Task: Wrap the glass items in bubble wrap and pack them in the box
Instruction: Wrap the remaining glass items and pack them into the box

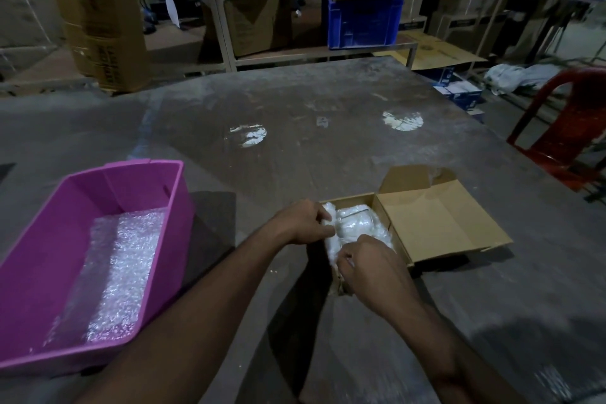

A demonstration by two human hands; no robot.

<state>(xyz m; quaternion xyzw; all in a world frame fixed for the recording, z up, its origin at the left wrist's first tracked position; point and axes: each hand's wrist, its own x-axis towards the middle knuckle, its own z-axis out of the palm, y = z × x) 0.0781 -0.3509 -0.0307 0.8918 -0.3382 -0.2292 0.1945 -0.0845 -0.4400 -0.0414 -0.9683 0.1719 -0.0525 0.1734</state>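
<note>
My left hand (306, 221) & right hand (369, 267) are both pinching the white, cloudy bubble-wrapped bundle (355, 225) sitting in the open cardboard box (436, 223) on the bench (328, 147).

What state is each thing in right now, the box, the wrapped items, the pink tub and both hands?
Cardboard box: open, lid flap folded back.
Wrapped bundle: inside the box.
Pink tub: holds a bubble wrap sheet.
Left hand: grips the bundle.
Right hand: pinches the wrap.

Glass items (355, 223) unseen inside bubble wrap (box's (442, 223) near wall behind hands)
</note>
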